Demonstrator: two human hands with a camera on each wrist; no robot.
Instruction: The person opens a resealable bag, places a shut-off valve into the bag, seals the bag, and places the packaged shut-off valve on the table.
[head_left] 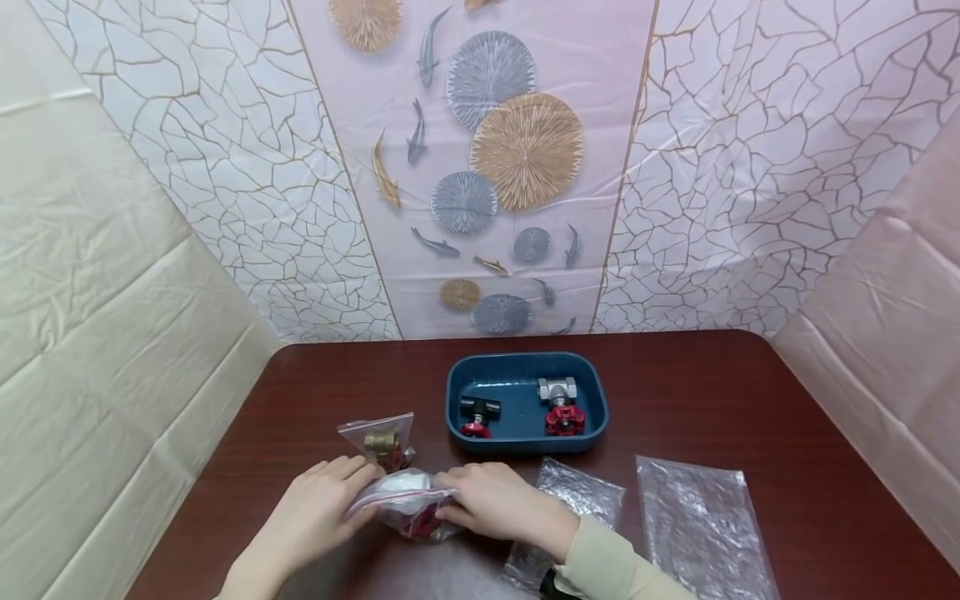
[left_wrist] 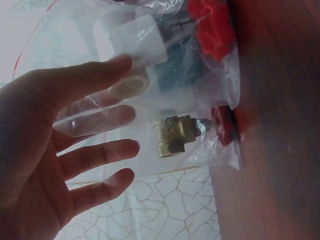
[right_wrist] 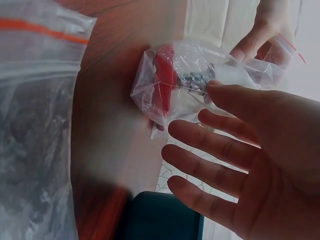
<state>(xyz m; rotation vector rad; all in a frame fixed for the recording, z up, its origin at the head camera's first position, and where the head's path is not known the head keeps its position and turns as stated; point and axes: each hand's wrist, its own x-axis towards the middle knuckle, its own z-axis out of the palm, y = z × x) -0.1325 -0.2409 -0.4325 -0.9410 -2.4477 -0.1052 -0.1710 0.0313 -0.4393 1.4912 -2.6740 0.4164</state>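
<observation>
Both hands are at a clear zip bag (head_left: 408, 497) with a red seal line, near the table's front. Inside it is a white-bodied valve (left_wrist: 142, 40) with a red handwheel (left_wrist: 214, 30). My left hand (head_left: 318, 504) pinches the bag's left side between thumb and forefinger. At the right side, my right hand (head_left: 498, 504) pinches the bag, its thumb by the valve's metal stem (right_wrist: 192, 81) and its other fingers spread. Just behind stands a second zip bag (head_left: 399, 429) holding a brass valve (left_wrist: 172, 135) with a red handwheel.
A blue tray (head_left: 510, 396) at the back holds a black valve (head_left: 480, 408) and a silver valve (head_left: 557, 390), both with red handwheels. Two flat clear bags (head_left: 581, 492) (head_left: 697, 517) lie on the right of the dark wood table (head_left: 330, 379). Patterned cloth hangs behind.
</observation>
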